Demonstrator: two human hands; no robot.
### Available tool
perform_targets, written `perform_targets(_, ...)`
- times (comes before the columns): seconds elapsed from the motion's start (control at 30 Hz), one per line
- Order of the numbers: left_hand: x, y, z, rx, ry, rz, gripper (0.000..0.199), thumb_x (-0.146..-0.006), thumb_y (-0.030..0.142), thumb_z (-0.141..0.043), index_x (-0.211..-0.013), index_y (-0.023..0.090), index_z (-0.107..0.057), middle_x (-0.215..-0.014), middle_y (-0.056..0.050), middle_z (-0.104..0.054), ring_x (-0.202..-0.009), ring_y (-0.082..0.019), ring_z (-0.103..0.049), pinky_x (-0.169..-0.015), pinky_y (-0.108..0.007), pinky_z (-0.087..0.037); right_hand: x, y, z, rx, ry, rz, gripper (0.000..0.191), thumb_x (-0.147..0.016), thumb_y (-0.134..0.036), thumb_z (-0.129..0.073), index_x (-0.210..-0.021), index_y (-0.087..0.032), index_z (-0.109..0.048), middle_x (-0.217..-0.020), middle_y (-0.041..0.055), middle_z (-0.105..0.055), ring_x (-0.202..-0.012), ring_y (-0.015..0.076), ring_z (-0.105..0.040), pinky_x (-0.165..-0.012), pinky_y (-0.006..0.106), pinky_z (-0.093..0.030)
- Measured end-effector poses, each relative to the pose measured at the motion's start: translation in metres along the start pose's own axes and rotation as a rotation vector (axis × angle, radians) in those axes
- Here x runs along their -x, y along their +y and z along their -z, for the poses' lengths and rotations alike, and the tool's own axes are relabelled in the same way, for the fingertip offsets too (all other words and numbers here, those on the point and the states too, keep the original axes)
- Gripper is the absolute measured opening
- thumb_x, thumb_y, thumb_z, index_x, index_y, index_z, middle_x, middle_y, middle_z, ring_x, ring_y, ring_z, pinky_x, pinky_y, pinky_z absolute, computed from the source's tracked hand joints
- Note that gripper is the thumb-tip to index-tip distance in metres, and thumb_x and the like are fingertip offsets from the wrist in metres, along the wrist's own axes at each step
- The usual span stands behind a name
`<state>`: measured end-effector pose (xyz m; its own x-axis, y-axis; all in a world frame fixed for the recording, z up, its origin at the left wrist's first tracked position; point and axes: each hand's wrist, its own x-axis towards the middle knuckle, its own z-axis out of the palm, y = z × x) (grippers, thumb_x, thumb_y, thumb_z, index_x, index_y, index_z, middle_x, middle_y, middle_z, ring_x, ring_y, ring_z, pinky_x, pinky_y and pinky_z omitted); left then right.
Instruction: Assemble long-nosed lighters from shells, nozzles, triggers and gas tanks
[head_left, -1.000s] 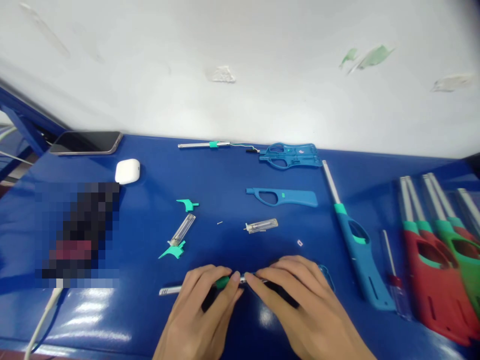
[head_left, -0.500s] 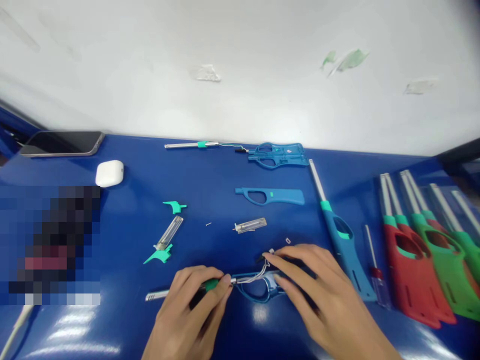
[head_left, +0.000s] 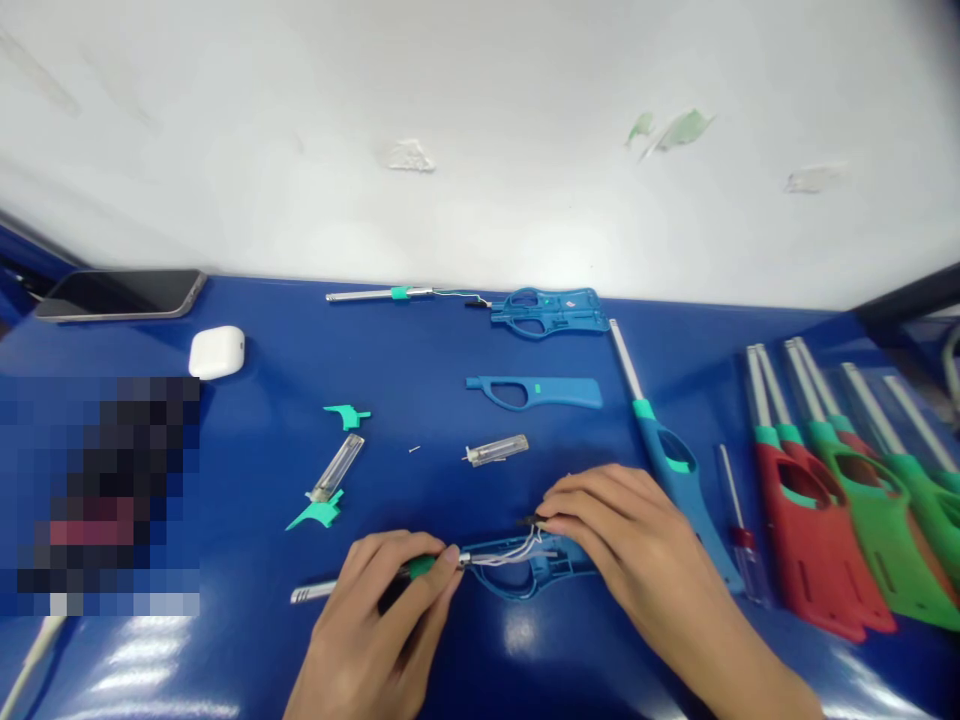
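Note:
My left hand (head_left: 382, 610) is closed round the metal tube (head_left: 315, 591) of a long-nosed gas lighter, at its green collar (head_left: 421, 566). White wires (head_left: 517, 548) run from the tube's end across an open blue handle half (head_left: 517, 580), lying with its inner side up. Between thumb and fingertips, my right hand (head_left: 626, 525) pinches a small black igniter (head_left: 531, 521) at the wires' other end, just above the handle half. My right hand covers the right end of that half.
Beyond my hands lie two clear fuel tanks (head_left: 499, 450) (head_left: 337, 468), green triggers (head_left: 346, 415), a screw (head_left: 414, 449), a blue shell half (head_left: 536, 392) and another opened lighter (head_left: 555, 312). At right are a whole blue lighter (head_left: 675, 480), a screwdriver (head_left: 742, 540) and several red and green lighters (head_left: 810, 540).
My right hand has closed its fingers more tightly around the igniter and shifted slightly, uncovering more of the handle's inside. A small white piece beside it is now hidden. My left hand stays put.

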<state>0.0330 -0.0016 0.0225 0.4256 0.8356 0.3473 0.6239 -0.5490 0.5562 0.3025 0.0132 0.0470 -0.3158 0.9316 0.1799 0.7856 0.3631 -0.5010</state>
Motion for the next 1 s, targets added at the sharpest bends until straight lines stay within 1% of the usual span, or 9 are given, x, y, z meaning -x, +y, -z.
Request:
perform_targets(0.1,-0.001,0.0,0.0,-0.005,0.004,-0.004,0.026,-0.102,0.005,-0.059,-0.119,0.021,-0.07,-0.111,-0.007,-0.068,-0.102,-0.018,-0.067,-0.091,-0.033,-0.058,0.001,-0.006,0.003,-0.061,0.092,-0.003,0.02,-0.107,-0.021,-0.055,-0.101,-0.026,-0.073,-0.095,-0.0015,-0.078,-0.089,0.0162,-0.071,-0.083,0.031,-0.057)
perform_targets(0.2,-0.003,0.0,0.0,-0.005,0.005,0.0,0.025,-0.102,0.005,-0.059,-0.118,0.021,-0.07,-0.111,-0.007,-0.068,-0.102,-0.018,-0.067,-0.091,-0.033,-0.058,0.004,-0.011,0.005,-0.119,0.152,-0.029,0.017,-0.104,-0.018,-0.059,-0.106,-0.027,-0.073,-0.093,-0.0025,-0.078,-0.084,0.0156,-0.072,-0.078,0.029,-0.058)
perform_targets(0.3,-0.003,0.001,-0.001,-0.005,0.003,0.007,0.024,-0.102,0.005,-0.059,-0.117,0.02,-0.071,-0.111,-0.007,-0.067,-0.102,-0.017,-0.067,-0.092,-0.031,-0.057,0.007,-0.013,0.003,-0.107,0.17,-0.024,0.021,-0.102,-0.015,-0.06,-0.117,-0.025,-0.071,-0.096,-0.0012,-0.078,-0.082,0.0156,-0.071,-0.078,0.03,-0.058)
perform_targets(0.37,-0.003,0.001,-0.001,-0.006,0.001,0.009,0.025,-0.102,0.004,-0.058,-0.117,0.02,-0.07,-0.111,-0.007,-0.067,-0.102,-0.017,-0.066,-0.093,-0.031,-0.057,0.009,-0.014,0.002,-0.095,0.169,-0.013,0.023,-0.103,-0.013,-0.059,-0.12,-0.024,-0.07,-0.096,-0.0006,-0.077,-0.081,0.0153,-0.07,-0.078,0.03,-0.057)
perform_targets(0.5,-0.003,0.0,-0.001,-0.007,-0.005,0.0,0.025,-0.102,0.004,-0.058,-0.118,0.02,-0.07,-0.112,-0.007,-0.066,-0.103,-0.017,-0.065,-0.094,-0.03,-0.056,0.014,-0.017,0.0,-0.082,0.2,0.009,0.024,-0.102,-0.011,-0.061,-0.123,-0.022,-0.068,-0.096,-0.0016,-0.077,-0.081,0.0137,-0.067,-0.079,0.028,-0.056)
perform_targets(0.6,-0.003,-0.001,-0.001,-0.013,-0.011,-0.009,0.025,-0.103,0.004,-0.057,-0.119,0.019,-0.07,-0.112,-0.007,-0.065,-0.103,-0.016,-0.064,-0.094,-0.03,-0.055,0.017,-0.02,-0.001,-0.074,0.245,0.015,0.023,-0.102,-0.01,-0.061,-0.12,-0.022,-0.069,-0.093,-0.0026,-0.076,-0.079,0.0125,-0.066,-0.078,0.026,-0.055)
perform_targets(0.8,-0.003,0.0,-0.001,-0.016,-0.011,-0.012,0.025,-0.102,0.004,-0.058,-0.119,0.019,-0.07,-0.112,-0.006,-0.065,-0.103,-0.016,-0.064,-0.095,-0.029,-0.054,0.022,-0.022,-0.004,-0.095,0.241,-0.031,0.022,-0.103,-0.012,-0.059,-0.119,-0.021,-0.07,-0.092,-0.0007,-0.077,-0.077,0.0136,-0.067,-0.074,0.028,-0.057)
perform_targets(0.9,-0.005,0.001,-0.001,-0.013,0.008,-0.011,0.025,-0.103,0.005,-0.057,-0.118,0.019,-0.07,-0.112,-0.006,-0.065,-0.103,-0.016,-0.064,-0.094,-0.028,-0.054,0.024,-0.023,-0.004,-0.118,0.24,-0.002,0.022,-0.103,-0.007,-0.057,-0.113,-0.022,-0.07,-0.091,-0.0019,-0.077,-0.077,0.0136,-0.068,-0.074,0.028,-0.058)
perform_targets(1.0,-0.007,0.001,-0.002,0.001,0.034,-0.024,0.024,-0.103,0.005,-0.056,-0.116,0.018,-0.071,-0.11,-0.006,-0.064,-0.101,-0.015,-0.063,-0.094,-0.027,-0.053,0.026,-0.023,-0.001,-0.125,0.216,0.014,0.014,-0.104,-0.016,-0.062,-0.112,-0.023,-0.07,-0.092,-0.0029,-0.077,-0.081,0.0137,-0.069,-0.078,0.027,-0.057)
